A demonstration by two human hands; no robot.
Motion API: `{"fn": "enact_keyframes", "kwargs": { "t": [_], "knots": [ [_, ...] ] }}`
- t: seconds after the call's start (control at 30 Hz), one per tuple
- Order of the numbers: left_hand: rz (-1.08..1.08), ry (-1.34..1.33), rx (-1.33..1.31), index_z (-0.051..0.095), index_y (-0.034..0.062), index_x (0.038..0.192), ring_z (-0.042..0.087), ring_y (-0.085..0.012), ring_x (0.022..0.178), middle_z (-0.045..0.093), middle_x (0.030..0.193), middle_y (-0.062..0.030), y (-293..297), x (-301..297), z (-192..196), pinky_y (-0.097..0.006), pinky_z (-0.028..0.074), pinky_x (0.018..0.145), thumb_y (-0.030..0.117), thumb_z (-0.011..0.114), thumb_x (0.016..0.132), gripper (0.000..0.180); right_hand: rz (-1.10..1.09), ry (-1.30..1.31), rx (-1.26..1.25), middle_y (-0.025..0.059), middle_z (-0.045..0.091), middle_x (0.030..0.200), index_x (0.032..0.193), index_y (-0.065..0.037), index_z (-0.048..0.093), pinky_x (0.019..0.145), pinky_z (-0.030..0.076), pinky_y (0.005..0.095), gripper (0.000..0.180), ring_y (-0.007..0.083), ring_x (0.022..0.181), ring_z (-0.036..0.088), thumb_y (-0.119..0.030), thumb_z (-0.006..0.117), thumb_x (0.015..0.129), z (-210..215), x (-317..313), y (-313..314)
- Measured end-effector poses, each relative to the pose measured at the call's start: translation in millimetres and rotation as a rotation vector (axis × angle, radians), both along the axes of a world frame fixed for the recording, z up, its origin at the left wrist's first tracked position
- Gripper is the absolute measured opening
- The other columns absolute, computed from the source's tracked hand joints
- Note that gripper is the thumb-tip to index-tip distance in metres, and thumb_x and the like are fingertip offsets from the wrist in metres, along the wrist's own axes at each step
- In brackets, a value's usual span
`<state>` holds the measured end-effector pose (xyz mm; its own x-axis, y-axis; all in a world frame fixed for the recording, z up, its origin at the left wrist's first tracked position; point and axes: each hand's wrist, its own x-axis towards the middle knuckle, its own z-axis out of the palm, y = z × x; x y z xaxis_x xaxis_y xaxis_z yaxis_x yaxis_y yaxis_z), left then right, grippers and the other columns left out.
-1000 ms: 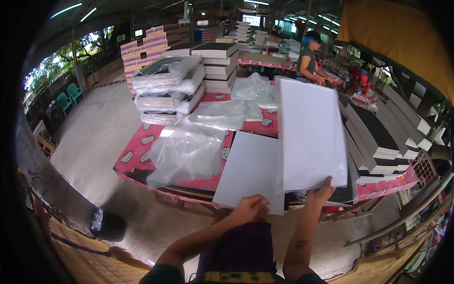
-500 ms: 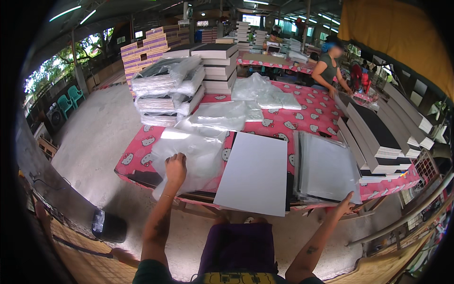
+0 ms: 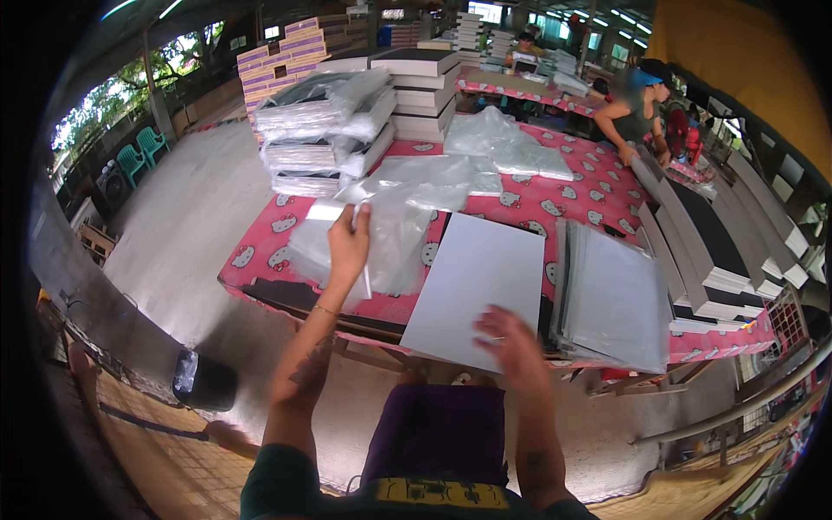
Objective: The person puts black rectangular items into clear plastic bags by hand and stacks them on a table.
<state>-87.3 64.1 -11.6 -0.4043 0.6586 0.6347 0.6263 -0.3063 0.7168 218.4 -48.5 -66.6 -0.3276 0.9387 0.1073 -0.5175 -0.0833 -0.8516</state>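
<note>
My left hand (image 3: pixel 348 244) is closed on a clear plastic bag (image 3: pixel 394 247) at the left of the table, lifting part of it. Looser clear plastic lies just behind it. Over the near part of a stack of white sheets (image 3: pixel 481 277), my right hand (image 3: pixel 511 342) is blurred by motion, its fingers apart and nothing seen in them. To the right of the sheets lies a pile of flat packs in clear plastic (image 3: pixel 615 295) with dark edges.
The table has a pink patterned cover (image 3: pixel 598 201). Wrapped bundles (image 3: pixel 325 130) and dark-topped stacks (image 3: pixel 425 91) stand at the back left; long grey stacks (image 3: pixel 693 234) line the right. Another person (image 3: pixel 628 121) works at the far right. A dark bin (image 3: pixel 204 380) stands on the floor.
My left hand has risen away from the table edge with the plastic. My right hand has left the wrapped pile's near corner and moved left over the white sheets. The view has shifted slightly.
</note>
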Motion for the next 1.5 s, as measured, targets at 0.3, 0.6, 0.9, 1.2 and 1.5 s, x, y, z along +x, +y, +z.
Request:
{"fn": "enact_keyframes", "kwargs": {
  "t": [0.3, 0.6, 0.9, 1.2, 1.5],
  "knots": [
    [-0.201, -0.069, 0.030, 0.054, -0.0018, 0.078, 0.032, -0.0083, 0.049, 0.042, 0.053, -0.0053, -54, 50, 25, -0.030, 0.028, 0.044, 0.021, 0.063, 0.090, 0.027, -0.031, 0.281, -0.393, -0.0009, 0.060, 0.101, 0.096, -0.014, 0.056, 0.092, 0.039, 0.0368, 0.016, 0.0142, 0.103, 0.053, -0.020, 0.068, 0.087, -5, -101, 53],
    [-0.284, 0.064, -0.008, 0.053, -0.0025, 0.076, 0.035, -0.0177, 0.047, 0.042, 0.055, -0.0117, -39, 29, -2, -0.033, 0.031, 0.045, 0.020, 0.061, 0.092, 0.029, -0.153, 0.386, -0.286, -0.0041, 0.059, 0.091, 0.094, -0.016, 0.055, 0.082, 0.043, 0.0297, 0.017, 0.0080, 0.090, 0.055, -0.030, 0.063, 0.090, -27, -49, 61],
    [0.022, 0.263, 0.080, 0.055, -0.0034, 0.080, 0.055, -0.0377, 0.062, 0.058, 0.071, -0.0221, 3, -12, -62, -0.043, 0.042, 0.058, 0.021, 0.052, 0.095, 0.029, -0.624, 0.199, -0.243, 0.0022, 0.059, 0.109, 0.116, -0.007, 0.053, 0.080, 0.050, 0.0306, 0.037, 0.0112, 0.102, 0.055, -0.032, 0.062, 0.091, -44, 13, 69],
    [0.521, 0.213, 0.635, 0.050, -0.0039, 0.105, 0.053, -0.0298, 0.086, 0.055, 0.094, -0.0182, -8, -62, 20, -0.041, 0.042, 0.082, 0.018, 0.053, 0.093, 0.025, -0.851, 0.152, -0.017, 0.0082, 0.057, 0.111, 0.117, -0.005, 0.049, 0.088, 0.047, 0.0357, 0.032, 0.0167, 0.102, 0.057, -0.021, 0.061, 0.092, -6, 79, 38],
    [-0.760, -0.136, -0.328, 0.063, 0.0024, 0.106, 0.059, -0.0148, 0.082, 0.064, 0.094, -0.0082, -56, 79, -20, -0.028, 0.049, 0.071, 0.019, 0.061, 0.089, 0.024, -0.301, 0.131, 0.025, 0.0022, 0.063, 0.101, 0.111, -0.005, 0.056, 0.083, 0.046, 0.0277, 0.026, 0.0110, 0.092, 0.059, -0.008, 0.065, 0.087, 9, -32, 4]
  ]
}}
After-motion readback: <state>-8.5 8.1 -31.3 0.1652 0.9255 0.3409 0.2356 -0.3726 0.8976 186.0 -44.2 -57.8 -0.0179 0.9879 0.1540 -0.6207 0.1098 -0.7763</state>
